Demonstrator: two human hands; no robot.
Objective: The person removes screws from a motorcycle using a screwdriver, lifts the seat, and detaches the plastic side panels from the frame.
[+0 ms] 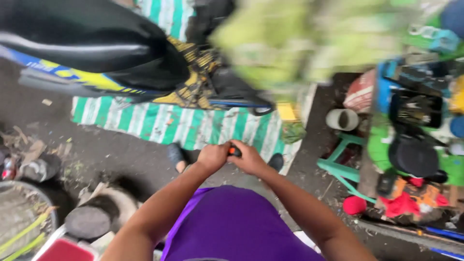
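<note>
Low in the frame is my purple shirt (232, 227), both forearms reaching up from it. At centre my left hand (212, 157) and right hand (249, 158) meet, fingers curled tight around a small orange and black object (234, 151) pinched between them. Just beyond my knuckles lies the green-and-white striped mat (159, 123) on the dark ground. Farther off, upper left, sits the black motorbike seat (92, 41). A green plastic stool (340, 162) stands at right.

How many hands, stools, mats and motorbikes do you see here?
Hands: 2, left hand and right hand, together on a small orange-and-black object
Green stool: 1
Striped mat: 1
Motorbike: 1
Total: 5
</note>
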